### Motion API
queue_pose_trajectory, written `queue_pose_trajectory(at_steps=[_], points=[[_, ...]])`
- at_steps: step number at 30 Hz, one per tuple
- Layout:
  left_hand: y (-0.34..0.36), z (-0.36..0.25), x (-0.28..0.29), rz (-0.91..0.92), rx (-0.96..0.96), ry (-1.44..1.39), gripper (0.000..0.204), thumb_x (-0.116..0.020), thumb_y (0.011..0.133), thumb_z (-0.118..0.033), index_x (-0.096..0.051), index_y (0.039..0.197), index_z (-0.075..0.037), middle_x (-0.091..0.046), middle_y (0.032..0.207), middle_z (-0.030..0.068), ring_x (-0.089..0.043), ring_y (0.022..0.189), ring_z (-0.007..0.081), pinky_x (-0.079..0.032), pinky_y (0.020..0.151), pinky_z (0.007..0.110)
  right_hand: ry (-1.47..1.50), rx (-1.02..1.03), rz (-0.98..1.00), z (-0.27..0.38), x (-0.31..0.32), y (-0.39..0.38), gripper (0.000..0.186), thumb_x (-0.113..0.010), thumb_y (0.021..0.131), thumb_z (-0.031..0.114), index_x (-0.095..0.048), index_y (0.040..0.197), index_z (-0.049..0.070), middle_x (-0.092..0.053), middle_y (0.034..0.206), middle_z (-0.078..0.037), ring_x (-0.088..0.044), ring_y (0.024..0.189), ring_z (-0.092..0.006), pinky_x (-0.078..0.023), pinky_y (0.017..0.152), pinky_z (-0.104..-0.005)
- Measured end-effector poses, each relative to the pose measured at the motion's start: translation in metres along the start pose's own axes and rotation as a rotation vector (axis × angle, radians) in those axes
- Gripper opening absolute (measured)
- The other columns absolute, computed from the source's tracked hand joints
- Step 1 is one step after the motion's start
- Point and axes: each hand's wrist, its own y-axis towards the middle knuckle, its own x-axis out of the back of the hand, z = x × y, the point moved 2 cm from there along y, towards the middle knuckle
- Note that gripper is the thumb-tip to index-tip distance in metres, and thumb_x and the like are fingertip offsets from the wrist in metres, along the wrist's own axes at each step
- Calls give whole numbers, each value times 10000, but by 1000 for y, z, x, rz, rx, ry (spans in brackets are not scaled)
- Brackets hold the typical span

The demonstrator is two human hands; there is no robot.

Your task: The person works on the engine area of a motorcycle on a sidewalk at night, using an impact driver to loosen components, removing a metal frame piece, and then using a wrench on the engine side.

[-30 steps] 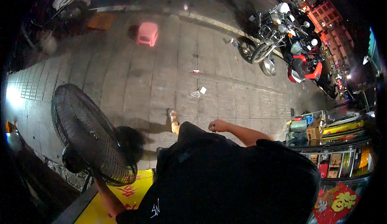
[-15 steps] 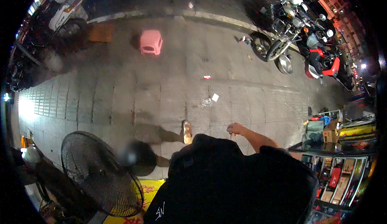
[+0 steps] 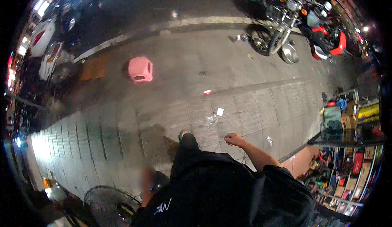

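My right hand (image 3: 234,139) hangs over the tiled pavement in front of my body, its fingers curled in. I see nothing in it, and it touches nothing. A bare left forearm (image 3: 145,201) leaves my black sleeve at the lower left. The hand there is smeared, so its fingers cannot be made out; a dark rounded shape lies beside it. Nearest to that arm is a round black fan (image 3: 109,206). One of my feet (image 3: 183,134) shows below the dark trouser leg. On the ground ahead lie a white square of paper (image 3: 220,111) and crumpled clear plastic (image 3: 212,119).
A pink plastic stool (image 3: 139,69) stands ahead to the left. Beyond it runs a pale kerb (image 3: 196,21). Parked motorcycles (image 3: 281,37) and a metal bowl (image 3: 290,54) are at the far right. Crowded shelves (image 3: 347,186) stand close on my right.
The view has swung, and the fan now sits lower in the picture. My right hand has stayed in front of me, still curled. The stool appears lower and further left.
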Motion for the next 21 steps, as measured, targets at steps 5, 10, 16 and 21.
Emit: queue_pose_trajectory(at_steps=[5,10,16,21], points=[[154,-70,24,133,-327,553,381,-564,886,-407,-586,1091,-87,-633,933,99,-623,842,300,-500,681,470,307,-232,-99,-46,50,8,237,-607,828,229,-662,985,61,-656,759,-70,-609,655,-157,-512,601,-307],[304,-202,-39,353,-326,752,376,-602,869,-375,-582,1102,-81,-629,888,86,-602,767,256,-478,629,417,567,-431,-331,-93,102,-4,209,-593,861,217,-643,994,62,-660,809,-64,-613,685,-159,-497,557,-307],[427,-511,-305,643,50,-69,255,-563,925,-325,-568,1057,-106,-600,798,17,-559,662,103,-436,524,242,948,-457,-591,-93,143,-5,138,-557,908,184,-636,947,78,-624,766,-38,-611,641,-172,-479,513,-309],[413,-794,-508,849,-348,17,349,-552,932,-302,-561,1202,-81,-638,884,25,-569,676,88,-435,536,218,-393,-110,-357,-236,101,19,225,-556,861,278,-653,919,84,-673,838,-61,-644,708,-269,-525,630,-391]])
